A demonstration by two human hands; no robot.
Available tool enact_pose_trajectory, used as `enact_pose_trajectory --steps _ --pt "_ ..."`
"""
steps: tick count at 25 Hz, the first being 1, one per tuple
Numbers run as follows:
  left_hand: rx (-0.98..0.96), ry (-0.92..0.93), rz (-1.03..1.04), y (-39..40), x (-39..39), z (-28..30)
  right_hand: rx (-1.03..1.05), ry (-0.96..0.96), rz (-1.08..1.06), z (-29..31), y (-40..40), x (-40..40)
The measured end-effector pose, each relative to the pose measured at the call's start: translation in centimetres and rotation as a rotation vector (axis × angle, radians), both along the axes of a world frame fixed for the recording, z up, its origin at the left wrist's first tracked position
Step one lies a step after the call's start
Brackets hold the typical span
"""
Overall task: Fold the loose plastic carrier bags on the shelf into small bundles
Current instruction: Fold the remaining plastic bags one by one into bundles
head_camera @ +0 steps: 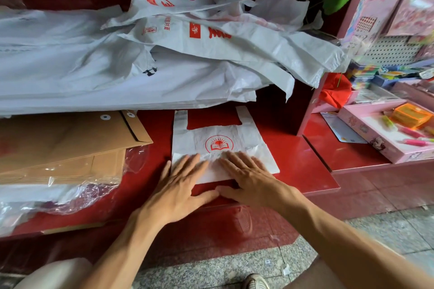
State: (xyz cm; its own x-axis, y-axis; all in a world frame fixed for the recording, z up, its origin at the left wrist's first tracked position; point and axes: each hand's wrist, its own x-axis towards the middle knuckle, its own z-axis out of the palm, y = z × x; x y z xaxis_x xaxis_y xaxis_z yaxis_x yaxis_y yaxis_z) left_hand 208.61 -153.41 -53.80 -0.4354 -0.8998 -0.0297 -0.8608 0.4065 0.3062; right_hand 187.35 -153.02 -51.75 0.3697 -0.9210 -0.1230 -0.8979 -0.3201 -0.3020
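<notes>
Head view: both hands, left hand [179, 185] and right hand [246, 176], seemingly press bag [220, 145] flat.

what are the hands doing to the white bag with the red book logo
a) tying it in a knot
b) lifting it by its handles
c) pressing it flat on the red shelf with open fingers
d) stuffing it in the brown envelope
c: the left hand and right hand lie with straight fingers on the lower part of the white carrier bag, which lies spread on the red shelf, handles untouched.

I see both hands pressed flat on a white carrier bag [219, 145] spread on the red shelf [298, 159]: left hand [180, 185], right hand [246, 176], thumbs touching, loose bags [164, 54] heaped behind.
</notes>
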Motion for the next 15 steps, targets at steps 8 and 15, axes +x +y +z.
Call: enact_pose_trajectory --steps 8,15 --pt "-0.147 -0.119 -0.067 2.7 3.5 1.3 -0.19 0.205 0.146 1.6 2.8 -1.9" --pt "0.044 0.364 0.25 2.7 5.2 2.8 -0.005 -0.402 -0.147 3.4 0.3 -6.1"
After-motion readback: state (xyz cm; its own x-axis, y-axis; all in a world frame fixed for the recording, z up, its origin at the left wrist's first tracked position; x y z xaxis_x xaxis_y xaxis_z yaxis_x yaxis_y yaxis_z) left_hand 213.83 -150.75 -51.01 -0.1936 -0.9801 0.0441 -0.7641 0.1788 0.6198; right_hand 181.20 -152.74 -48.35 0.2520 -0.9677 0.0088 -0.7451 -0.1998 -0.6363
